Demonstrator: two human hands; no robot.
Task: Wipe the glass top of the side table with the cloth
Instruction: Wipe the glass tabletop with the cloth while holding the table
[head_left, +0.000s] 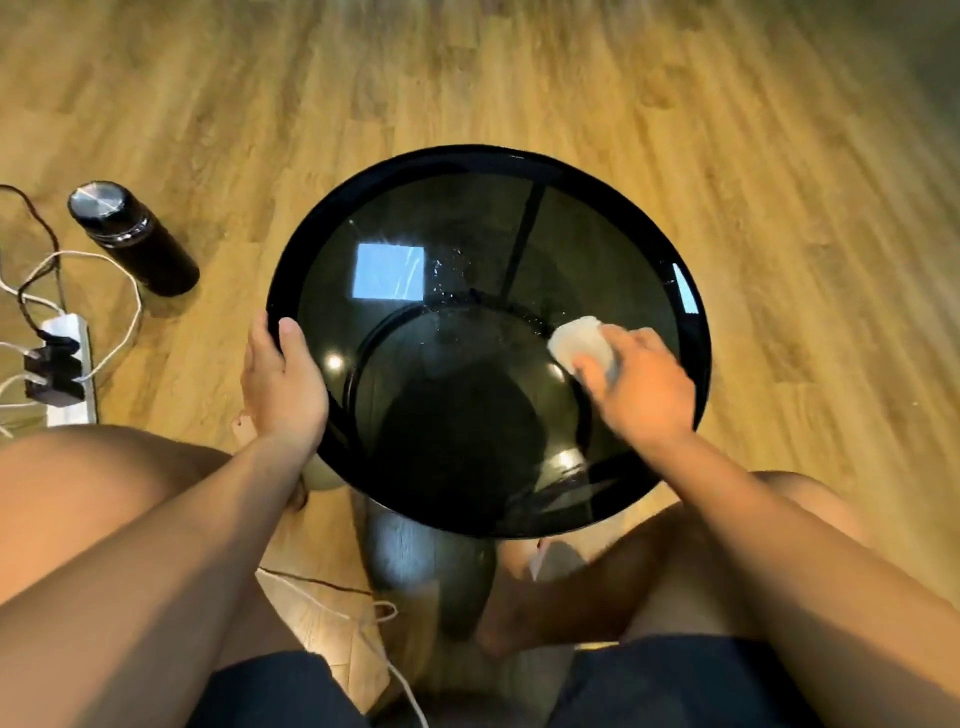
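Observation:
A round side table with a dark smoked-glass top (467, 218) and a black rim stands on the wooden floor right in front of me. My right hand (641, 382) presses a small folded white cloth (579, 340) flat onto the right part of the glass. Fine droplets and streaks glint on the glass just left of the cloth. My left hand (283, 382) grips the rim on the left side, thumb over the top edge. The table's frame shows through the glass.
A black bottle (132, 236) with a steel lid stands on the floor to the left. Further left lies a white power strip (65, 371) with plugs and tangled cables. My bare knees flank the table, and another cable runs beneath me.

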